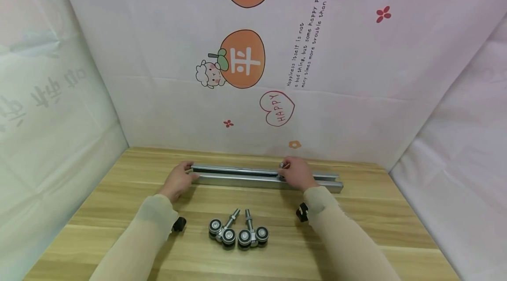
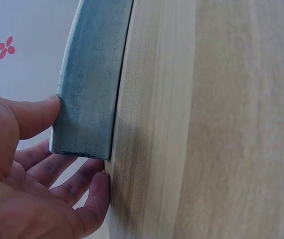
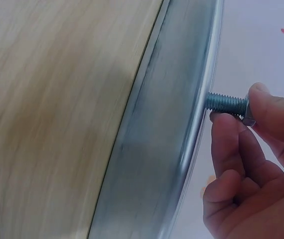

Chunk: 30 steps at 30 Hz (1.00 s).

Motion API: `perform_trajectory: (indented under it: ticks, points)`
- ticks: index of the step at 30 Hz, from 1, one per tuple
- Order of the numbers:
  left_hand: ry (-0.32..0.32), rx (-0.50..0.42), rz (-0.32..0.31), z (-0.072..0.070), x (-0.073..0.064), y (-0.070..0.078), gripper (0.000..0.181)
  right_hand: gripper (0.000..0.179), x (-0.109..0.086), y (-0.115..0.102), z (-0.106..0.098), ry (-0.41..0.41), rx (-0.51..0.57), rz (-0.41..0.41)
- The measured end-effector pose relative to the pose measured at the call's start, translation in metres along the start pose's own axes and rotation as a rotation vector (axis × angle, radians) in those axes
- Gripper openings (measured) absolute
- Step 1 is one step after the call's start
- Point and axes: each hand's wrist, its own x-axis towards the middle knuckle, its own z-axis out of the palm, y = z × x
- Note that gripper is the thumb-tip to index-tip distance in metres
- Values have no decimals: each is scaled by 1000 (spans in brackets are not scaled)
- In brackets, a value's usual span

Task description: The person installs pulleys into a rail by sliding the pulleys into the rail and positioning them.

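Observation:
A long metal C-channel rail (image 1: 237,179) lies across the table with its slot facing up. My left hand (image 1: 176,182) holds the rail's left end. In the left wrist view the thumb presses the side wall (image 2: 89,89) while the fingers curl beneath and behind the end. My right hand (image 1: 297,173) is over the rail, right of its middle. It pinches a threaded bolt (image 3: 226,103) between thumb and fingers near the bolt's head. The bolt stands up at the rail's slot; its lower end is hidden by the rail's wall.
Two roller trolleys with threaded stems, a left one (image 1: 222,233) and a right one (image 1: 252,234), lie on the wooden table (image 1: 99,228) nearer me, between my forearms. A printed white cloth (image 1: 178,113) rises behind the rail, with cloth at both sides.

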Motion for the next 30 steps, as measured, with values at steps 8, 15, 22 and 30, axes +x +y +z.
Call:
perform_trajectory:
  ticks: [8, 15, 22, 30]
  points:
    - [-3, 2, -1, -1, 0, -1, 60, 11, 8, -20, 16, -7, -4, 4]
    - [-3, 2, -9, -1, 0, 1, 61, 11, 15, -42, 36, -16, -6, -9]
    - [1, 23, 0, -1, 0, 2, 60, 11, 20, -65, 49, -27, -1, -68]
    - [10, 34, 12, -1, 3, 0, 60, 11, 26, -87, 62, -55, -27, -58]
